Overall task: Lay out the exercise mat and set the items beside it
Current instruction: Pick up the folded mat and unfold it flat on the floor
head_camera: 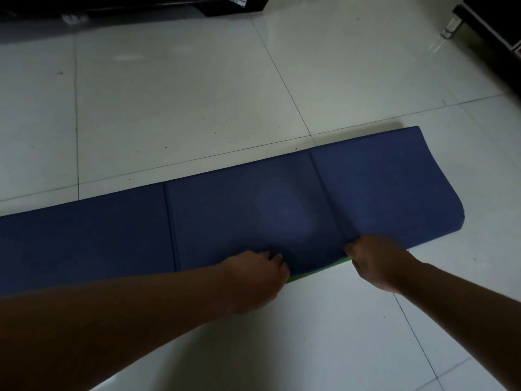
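- The blue exercise mat (239,218) lies spread flat on the floor (183,94), across the middle of the frame.
- Its long axis runs slantwise, from the left edge of the frame up toward the right. The left end passes out of view, and the short right end sits at the right of the frame with a slightly bowed outline.
- Two fold creases cross the mat's width, one left of centre (170,227) and one right of centre (329,198).
- A strip of green underside (318,272) shows along the near edge, where that edge is lifted a little.
- The hands are apart, both on that near edge. The left hand (253,277) has its fingers curled on the edge at lower centre, and the right hand (377,263) grips the edge at the foot of the right crease.
- The floor is pale glossy tile with thin dark grout lines and a few small specks.
- Dark furniture (112,4) lines the upper left of the frame. A dark cabinet (490,21) on a metal leg (452,28) stands in the upper right.
- The room is dim.
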